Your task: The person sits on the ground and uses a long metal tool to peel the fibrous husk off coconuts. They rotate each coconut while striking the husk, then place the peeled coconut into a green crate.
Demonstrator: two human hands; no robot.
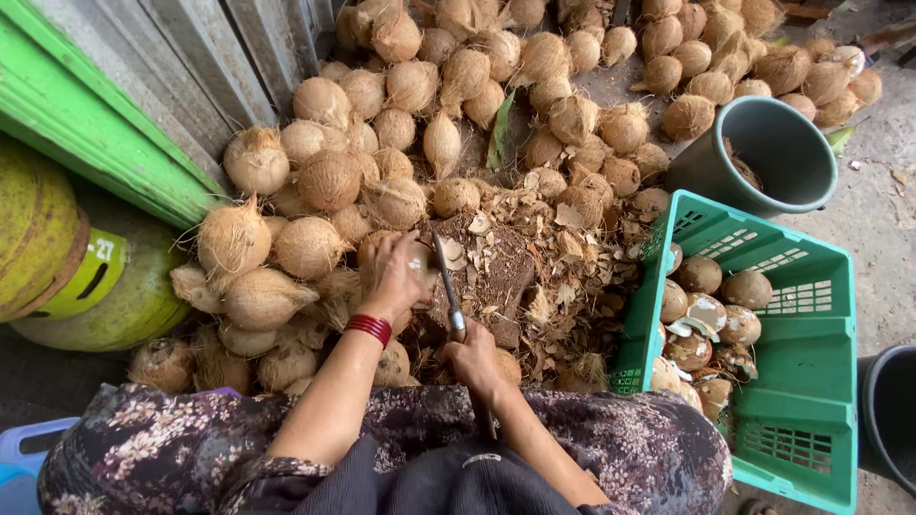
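Coconut (412, 259), brown and hairy with coarse fibre, sits under my left hand (393, 277), whose grip is wrapped over its rounded top, pressing it down on the chopping stump (496, 277) in front of my knees. My right hand (472, 358) is clenched tight around the handle of a knife (447, 286), its narrow steel blade standing almost upright with the edge against the coconut's side. A red bangle (368, 327) rings my left wrist. Splintery husk chips and curled shell shavings (563, 277) lie thick around the stump (dry, pale, flaky stuff). A heap of unpeeled coconuts (401, 105) spreads beyond and to the left, round and fuzzy. To the right a green plastic crate (811, 381) with slotted walls holds smooth, peeled coconuts (711, 319), mottled brown and white, near a grey round bucket (773, 153).
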